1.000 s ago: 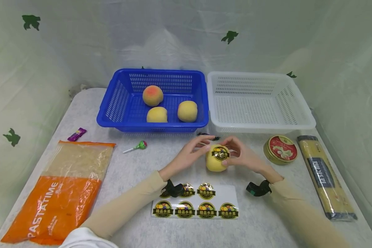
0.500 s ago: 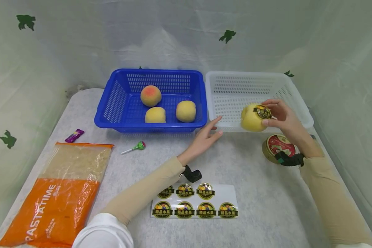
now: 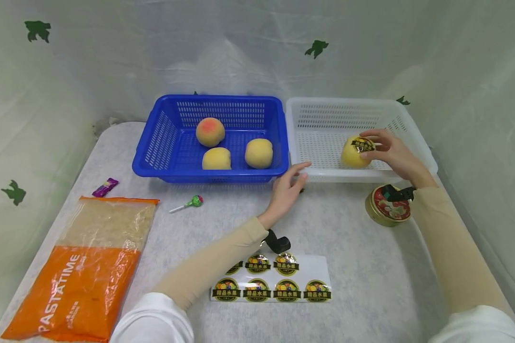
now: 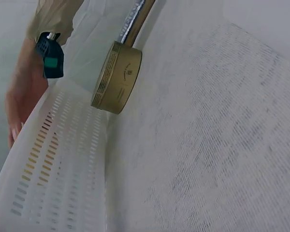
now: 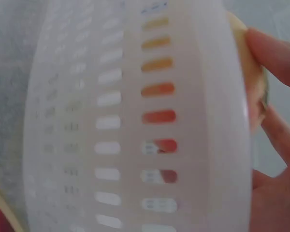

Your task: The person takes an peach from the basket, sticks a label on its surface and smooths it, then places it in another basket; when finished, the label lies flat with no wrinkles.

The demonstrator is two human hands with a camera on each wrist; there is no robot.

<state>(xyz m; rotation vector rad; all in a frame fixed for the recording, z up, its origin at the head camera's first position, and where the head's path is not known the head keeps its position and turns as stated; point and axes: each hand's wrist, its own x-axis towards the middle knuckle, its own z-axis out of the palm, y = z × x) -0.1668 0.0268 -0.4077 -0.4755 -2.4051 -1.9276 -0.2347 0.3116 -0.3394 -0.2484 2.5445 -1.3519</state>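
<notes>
A yellow peach (image 3: 353,156) with a black-and-gold round sticker (image 3: 363,144) is inside the white basket (image 3: 322,172), low toward the front. My right hand (image 3: 395,155) holds it between thumb and fingers from the right. In the right wrist view, the slotted basket wall (image 5: 198,121) hides most of the peach (image 5: 247,72). My left hand (image 3: 285,193) hovers by the touching corners of the white basket and the blue basket (image 3: 214,173), fingers loosely extended, holding nothing. Three more peaches, one of them a reddish peach (image 3: 210,132), lie in the blue basket.
A sticker sheet (image 3: 311,269) lies near the front. A red-lidded round tin (image 3: 386,212) stands below my right wrist. On the left are an orange pasta bag (image 3: 81,271), a lollipop (image 3: 193,201) and a purple candy (image 3: 105,187).
My right hand has carried the stickered peach from the table's middle right and back, then down into the white basket. My left hand has let go of it and moved slightly back.
</notes>
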